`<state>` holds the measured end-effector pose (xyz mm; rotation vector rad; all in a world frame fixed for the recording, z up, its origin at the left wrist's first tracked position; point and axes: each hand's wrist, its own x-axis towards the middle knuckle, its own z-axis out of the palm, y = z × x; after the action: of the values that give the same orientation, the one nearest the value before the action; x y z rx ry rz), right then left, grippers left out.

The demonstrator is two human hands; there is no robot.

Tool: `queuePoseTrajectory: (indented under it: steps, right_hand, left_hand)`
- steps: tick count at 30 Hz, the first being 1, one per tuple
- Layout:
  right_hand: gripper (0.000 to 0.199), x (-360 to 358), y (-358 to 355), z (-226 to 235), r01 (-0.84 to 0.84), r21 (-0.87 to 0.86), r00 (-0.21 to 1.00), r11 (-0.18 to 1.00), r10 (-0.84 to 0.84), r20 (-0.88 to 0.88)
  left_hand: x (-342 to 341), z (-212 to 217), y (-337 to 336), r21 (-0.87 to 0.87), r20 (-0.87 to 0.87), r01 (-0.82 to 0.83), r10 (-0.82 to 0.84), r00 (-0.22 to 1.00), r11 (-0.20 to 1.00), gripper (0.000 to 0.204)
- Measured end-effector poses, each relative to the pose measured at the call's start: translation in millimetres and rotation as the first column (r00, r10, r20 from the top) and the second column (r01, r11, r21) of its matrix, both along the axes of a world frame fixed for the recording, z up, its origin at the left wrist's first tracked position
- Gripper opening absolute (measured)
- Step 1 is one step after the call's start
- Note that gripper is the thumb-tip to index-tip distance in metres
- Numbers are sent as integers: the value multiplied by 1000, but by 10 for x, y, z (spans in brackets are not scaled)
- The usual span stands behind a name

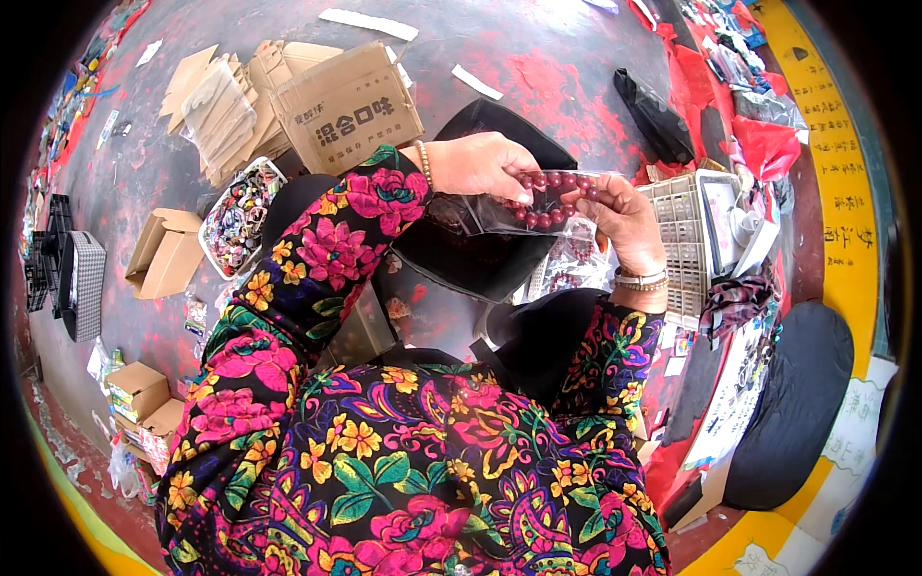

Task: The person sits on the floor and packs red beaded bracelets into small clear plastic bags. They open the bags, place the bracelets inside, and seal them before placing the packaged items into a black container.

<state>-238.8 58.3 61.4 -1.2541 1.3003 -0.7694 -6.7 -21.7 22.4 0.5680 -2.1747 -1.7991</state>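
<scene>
A bracelet of round dark-red beads [545,221] hangs between my two hands, together with a clear plastic bag [471,213]. My left hand [477,173] pinches the beads at their left side, its fingertips pressed together. From the right, my right hand [624,223] closes thumb and fingers on the other side of the loop. Whether the beads lie inside the bag or against it, I cannot tell. Below them is a black, square-edged surface [461,264]. Close under my right hand, a pile of clear packets [573,264] shows partly.
A white tub of small colourful items [276,173] stands at left, near an open cardboard box [165,252]. Flattened cartons [346,106] lie beyond my left arm. A pale plastic crate [672,240] stands right of my right hand, with a black oval cushion-like thing [792,403] farther right.
</scene>
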Motion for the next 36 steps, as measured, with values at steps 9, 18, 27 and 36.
queuePoseTrajectory:
  steps: [9,18,27,36]
  right_hand:
    - [20,25,22,69,5,47,1000,999,-6,23]
    - [21,0,64,130,200,-112,979,973,-202,0]
    - [51,-128,-37,-212,564,-131,723,815,-410,556]
    - [24,472,-100,-308,390,12,658,921,-288,696]
  left_hand:
    - [-22,-18,14,108,-38,-9,13,999,994,29]
    - [-12,-15,5,267,-103,-17,46,994,963,24]
    - [12,82,24,657,-381,-54,393,837,752,22]
    - [-65,-18,121,655,-418,-21,385,823,755,24]
